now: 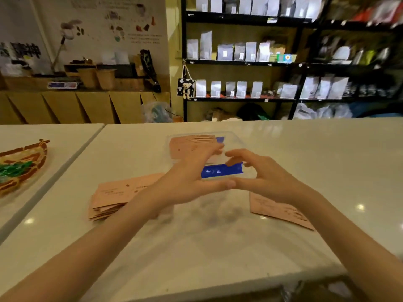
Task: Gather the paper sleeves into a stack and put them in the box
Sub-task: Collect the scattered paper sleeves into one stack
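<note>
A clear plastic box point(236, 140) with a blue label stands in the middle of the white table. A stack of pink paper sleeves point(192, 143) lies in its left part. My left hand point(187, 182) reaches over the box's near edge, fingertips on that stack. My right hand point(261, 173) hovers at the box's right side, fingers curled and apart, holding nothing; the two thumbs touch. A loose pile of pink sleeves point(115, 197) lies on the table to the left, partly behind my left arm. A smaller pile of sleeves point(274, 208) lies to the right, partly under my right wrist.
A woven basket point(24, 162) with green contents sits on the neighbouring table at far left. A seam point(72, 158) separates the two tables. Shelves of pouches stand beyond the table's far edge. The near table edge point(196, 288) runs below my forearms.
</note>
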### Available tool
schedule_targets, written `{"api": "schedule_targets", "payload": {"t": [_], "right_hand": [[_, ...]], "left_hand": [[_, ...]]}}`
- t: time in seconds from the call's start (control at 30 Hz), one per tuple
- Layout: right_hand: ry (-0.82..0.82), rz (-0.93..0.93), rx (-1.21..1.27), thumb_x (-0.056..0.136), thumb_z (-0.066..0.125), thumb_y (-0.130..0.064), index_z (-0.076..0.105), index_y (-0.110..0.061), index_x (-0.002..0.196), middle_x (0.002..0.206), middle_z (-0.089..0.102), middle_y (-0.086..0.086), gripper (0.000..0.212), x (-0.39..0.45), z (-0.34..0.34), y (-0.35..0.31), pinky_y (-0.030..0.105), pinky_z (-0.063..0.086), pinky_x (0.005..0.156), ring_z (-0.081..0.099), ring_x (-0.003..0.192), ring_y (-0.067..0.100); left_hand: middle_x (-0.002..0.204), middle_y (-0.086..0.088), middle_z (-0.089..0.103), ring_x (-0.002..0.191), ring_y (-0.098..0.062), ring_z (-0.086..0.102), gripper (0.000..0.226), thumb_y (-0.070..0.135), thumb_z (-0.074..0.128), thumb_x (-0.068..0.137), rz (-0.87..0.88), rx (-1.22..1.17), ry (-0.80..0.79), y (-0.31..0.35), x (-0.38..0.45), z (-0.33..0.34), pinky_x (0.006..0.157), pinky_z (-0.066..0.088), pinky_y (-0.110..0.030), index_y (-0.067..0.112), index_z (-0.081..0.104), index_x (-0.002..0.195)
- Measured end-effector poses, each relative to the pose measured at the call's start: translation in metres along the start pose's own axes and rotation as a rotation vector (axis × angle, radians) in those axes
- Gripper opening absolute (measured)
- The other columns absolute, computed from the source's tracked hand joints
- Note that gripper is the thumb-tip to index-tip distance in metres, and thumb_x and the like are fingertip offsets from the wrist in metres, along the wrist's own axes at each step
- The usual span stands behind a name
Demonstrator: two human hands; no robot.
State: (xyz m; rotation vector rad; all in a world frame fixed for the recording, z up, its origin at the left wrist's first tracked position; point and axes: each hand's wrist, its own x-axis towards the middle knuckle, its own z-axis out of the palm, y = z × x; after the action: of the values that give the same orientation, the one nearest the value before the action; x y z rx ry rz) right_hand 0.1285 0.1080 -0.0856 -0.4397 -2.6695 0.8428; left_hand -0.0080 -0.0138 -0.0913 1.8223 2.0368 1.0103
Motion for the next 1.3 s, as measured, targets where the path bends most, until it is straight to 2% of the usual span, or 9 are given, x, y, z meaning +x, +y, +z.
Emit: {"api": "schedule_targets", "payload": {"t": [0.07, 0.17, 0.33, 0.43, 0.57, 0.83, 1.07, 1.2, 1.3], "right_hand": [[0.022, 0.088, -0.022, 0.071, 0.063, -0.05, 0.038, -0.037, 0.127, 0.116, 0.049, -0.02, 0.063, -0.015, -0.01, 0.02, 0.01, 0.036, 0.073, 0.043, 0.091, -0.014], [-0.003, 0.218, -0.023, 0.069, 0.065, -0.05, 0.038, -0.034, 0.129, 0.127, 0.05, -0.012, 0.068, -0.038, -0.02, 0.042, 0.022, 0.038, 0.091, 0.046, 0.109, 0.004], [-0.072, 0.384, -0.114, 0.07, 0.066, -0.049, 0.038, -0.029, 0.131, 0.139, 0.037, -0.006, 0.07, -0.074, -0.029, 0.067, 0.029, 0.033, 0.1, 0.035, 0.122, 0.011], [-0.092, 0.397, -0.193, 0.073, 0.065, -0.046, 0.041, -0.02, 0.13, 0.134, 0.043, 0.003, 0.067, -0.086, -0.029, 0.072, 0.027, 0.036, 0.095, 0.04, 0.117, 0.015], [-0.044, 0.376, -0.219, 0.075, 0.064, -0.042, 0.052, -0.012, 0.119, 0.124, 0.053, 0.008, 0.055, -0.094, -0.026, 0.074, 0.035, 0.04, 0.094, 0.046, 0.112, 0.021], [0.052, 0.404, -0.128, 0.063, 0.075, -0.043, 0.055, -0.025, 0.112, 0.107, 0.052, -0.009, 0.056, -0.086, -0.026, 0.085, 0.014, 0.039, 0.077, 0.045, 0.094, 0.004], [0.133, 0.248, -0.08, 0.064, 0.074, -0.041, 0.053, -0.035, 0.109, 0.11, 0.053, -0.012, 0.05, -0.061, -0.038, 0.065, 0.015, 0.037, 0.08, 0.044, 0.102, 0.007], [0.232, 0.14, -0.05, 0.063, 0.075, -0.039, 0.051, -0.035, 0.113, 0.109, 0.051, -0.014, 0.056, -0.041, -0.04, 0.036, 0.011, 0.037, 0.074, 0.044, 0.097, 0.003], [0.288, 0.054, -0.015, 0.063, 0.073, -0.042, 0.05, -0.037, 0.111, 0.104, 0.049, -0.017, 0.053, -0.023, -0.034, 0.012, 0.01, 0.041, 0.068, 0.045, 0.094, 0.002]], "left_hand": [[0.147, 0.013, 0.029, 0.13, -0.005, 0.031, 0.083, 0.056, 0.06, 0.069, -0.001, 0.011, -0.129, 0.006, 0.009, 0.021, 0.106, 0.032, -0.032, 0.037, 0.018, 0.138], [0.151, 0.012, 0.021, 0.134, -0.007, 0.025, 0.087, 0.054, 0.062, 0.07, 0.024, 0.114, -0.284, 0.01, 0.02, 0.05, 0.109, 0.027, -0.03, 0.036, 0.013, 0.139], [0.149, 0.01, 0.024, 0.133, -0.01, 0.026, 0.085, 0.056, 0.062, 0.069, 0.026, 0.17, -0.354, -0.001, 0.037, 0.083, 0.108, 0.026, -0.03, 0.037, 0.015, 0.138], [0.144, 0.006, 0.034, 0.128, -0.011, 0.032, 0.08, 0.054, 0.06, 0.071, 0.04, 0.218, -0.328, -0.008, 0.046, 0.09, 0.106, 0.028, -0.027, 0.03, 0.022, 0.138], [0.132, 0.006, 0.047, 0.118, -0.011, 0.042, 0.073, 0.052, 0.06, 0.073, 0.066, 0.216, -0.319, -0.009, 0.052, 0.093, 0.099, 0.032, -0.023, 0.027, 0.029, 0.135], [0.128, 0.008, 0.05, 0.113, -0.008, 0.046, 0.065, 0.048, 0.062, 0.073, 0.07, 0.201, -0.302, -0.005, 0.05, 0.084, 0.09, 0.036, -0.019, 0.027, 0.039, 0.129], [0.118, 0.008, 0.056, 0.101, -0.008, 0.047, 0.049, 0.046, 0.067, 0.069, 0.123, 0.191, -0.125, 0.002, 0.045, 0.039, 0.083, 0.04, -0.018, 0.027, 0.058, 0.113], [0.118, 0.011, 0.055, 0.109, -0.008, 0.047, 0.047, 0.048, 0.068, 0.066, 0.112, 0.18, 0.038, 0.004, 0.032, 0.001, 0.094, 0.042, -0.027, 0.03, 0.061, 0.109], [0.111, 0.015, 0.053, 0.099, -0.004, 0.048, 0.044, 0.044, 0.07, 0.066, 0.087, 0.148, 0.145, 0.003, 0.016, -0.027, 0.084, 0.046, -0.021, 0.03, 0.062, 0.107]]}}
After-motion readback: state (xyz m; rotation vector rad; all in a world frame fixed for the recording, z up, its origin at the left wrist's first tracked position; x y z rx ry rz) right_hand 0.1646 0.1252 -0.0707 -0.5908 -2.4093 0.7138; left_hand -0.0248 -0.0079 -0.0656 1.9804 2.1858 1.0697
